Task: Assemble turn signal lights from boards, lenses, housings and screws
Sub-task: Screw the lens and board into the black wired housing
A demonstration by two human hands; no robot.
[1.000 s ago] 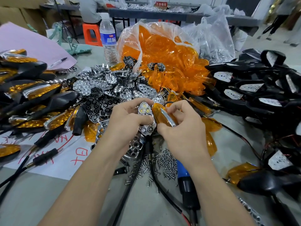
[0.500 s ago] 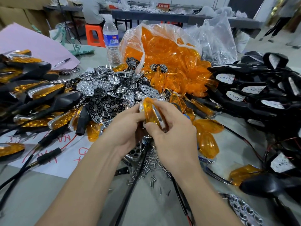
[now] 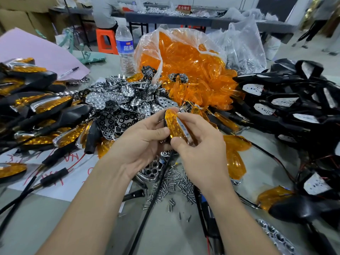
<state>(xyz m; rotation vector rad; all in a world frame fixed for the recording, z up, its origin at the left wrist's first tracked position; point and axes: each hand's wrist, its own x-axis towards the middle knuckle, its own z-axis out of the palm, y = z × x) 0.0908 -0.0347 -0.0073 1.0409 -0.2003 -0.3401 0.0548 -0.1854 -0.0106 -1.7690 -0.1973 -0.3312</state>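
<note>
Both my left hand [image 3: 143, 142] and right hand [image 3: 200, 153] grip one amber lens [image 3: 173, 124]; one water bottle [image 3: 125, 50] stands at the table's [image 3: 165, 236] far edge.

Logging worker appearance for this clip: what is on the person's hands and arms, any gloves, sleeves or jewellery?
Nothing worn shows. The left hand and right hand are bare, no gloves, no ring visible. The left forearm and right forearm are uncovered down to the frame edge: no sleeves, watch or wristband in view.
</note>
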